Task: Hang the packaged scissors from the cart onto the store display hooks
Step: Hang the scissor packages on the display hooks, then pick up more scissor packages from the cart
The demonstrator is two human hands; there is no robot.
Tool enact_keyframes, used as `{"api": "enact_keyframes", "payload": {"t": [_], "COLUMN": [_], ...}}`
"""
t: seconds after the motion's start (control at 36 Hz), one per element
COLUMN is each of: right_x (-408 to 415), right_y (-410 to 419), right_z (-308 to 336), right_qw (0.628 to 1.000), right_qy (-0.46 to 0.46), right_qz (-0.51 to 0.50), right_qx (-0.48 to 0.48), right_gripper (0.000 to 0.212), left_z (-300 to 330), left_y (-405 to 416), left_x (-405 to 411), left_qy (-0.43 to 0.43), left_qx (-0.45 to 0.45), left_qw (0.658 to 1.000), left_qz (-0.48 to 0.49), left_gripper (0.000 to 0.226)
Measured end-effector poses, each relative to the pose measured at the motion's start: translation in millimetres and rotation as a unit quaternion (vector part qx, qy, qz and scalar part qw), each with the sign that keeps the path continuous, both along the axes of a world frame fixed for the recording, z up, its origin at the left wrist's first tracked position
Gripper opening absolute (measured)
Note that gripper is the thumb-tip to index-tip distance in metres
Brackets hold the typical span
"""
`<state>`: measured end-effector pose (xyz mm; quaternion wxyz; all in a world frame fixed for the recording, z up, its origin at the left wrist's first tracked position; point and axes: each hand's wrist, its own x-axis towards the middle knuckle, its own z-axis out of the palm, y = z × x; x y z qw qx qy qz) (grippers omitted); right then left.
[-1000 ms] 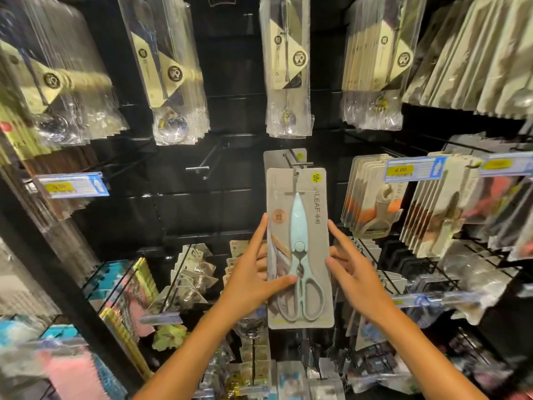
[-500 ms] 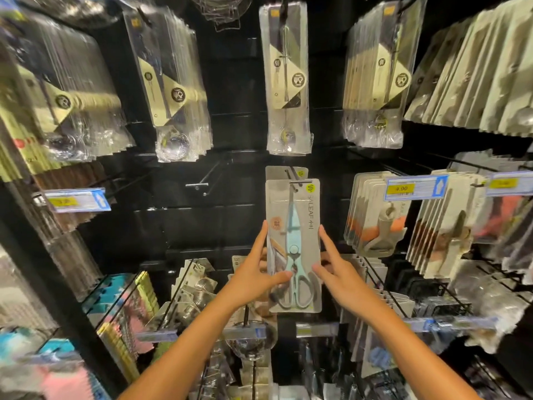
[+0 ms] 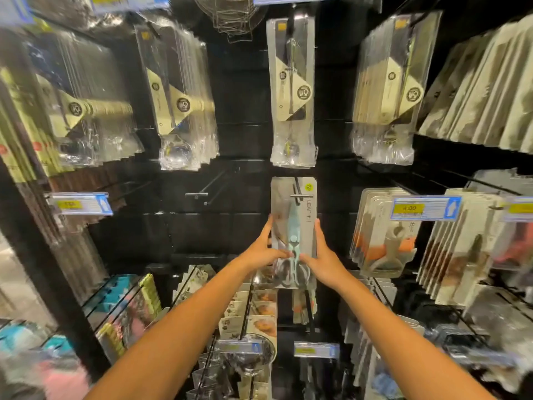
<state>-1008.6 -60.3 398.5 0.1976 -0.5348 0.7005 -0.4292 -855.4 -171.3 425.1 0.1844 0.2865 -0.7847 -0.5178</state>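
Observation:
A grey card pack of pale blue scissors (image 3: 294, 226) hangs upright at the middle of the black display wall. Its top sits on a metal display hook (image 3: 300, 195), whose T-shaped tip shows in front of the card. My left hand (image 3: 264, 249) grips the pack's left edge, thumb across its lower front. My right hand (image 3: 321, 256) holds the right edge the same way. The scissor handles are partly covered by my thumbs. The cart is out of sight.
A bare hook (image 3: 202, 192) juts out to the left of the pack. Clear packs of utensils (image 3: 292, 90) hang above. Orange-and-grey tool packs (image 3: 383, 232) with a blue price tag (image 3: 424, 209) hang to the right. More hooks with packs fill the rows below.
Both hands have pushed the scissors pack away from me and further back along the hook toward the wall. The view has tilted up, so the upper row shows more.

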Motion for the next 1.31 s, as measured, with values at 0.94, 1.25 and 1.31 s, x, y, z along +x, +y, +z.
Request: {"api": "enact_keyframes", "payload": {"t": [0.94,1.25,1.31], "right_x": [236,461,499], "right_y": [-25,-43,-40], "right_z": [-131,-159,-166], "right_qw": [0.894,0.772,0.755], "right_qy": [0.195,0.256,0.257], "right_qz": [0.402,0.571,0.590], "right_qx": [0.025,0.108,0.129], "right_gripper": [0.056,0.056,0.057], "left_z": [-160,-228,-238], "left_y": [99,205,227], "left_x": [369,602,639], "left_qy": [-0.353,-0.424,-0.417], "left_qx": [-0.275,-0.108,-0.090], "left_qw": [0.870,0.812,0.796], "left_qz": [0.204,0.386,0.430], "left_gripper": [0.074,0.084,0.081]}}
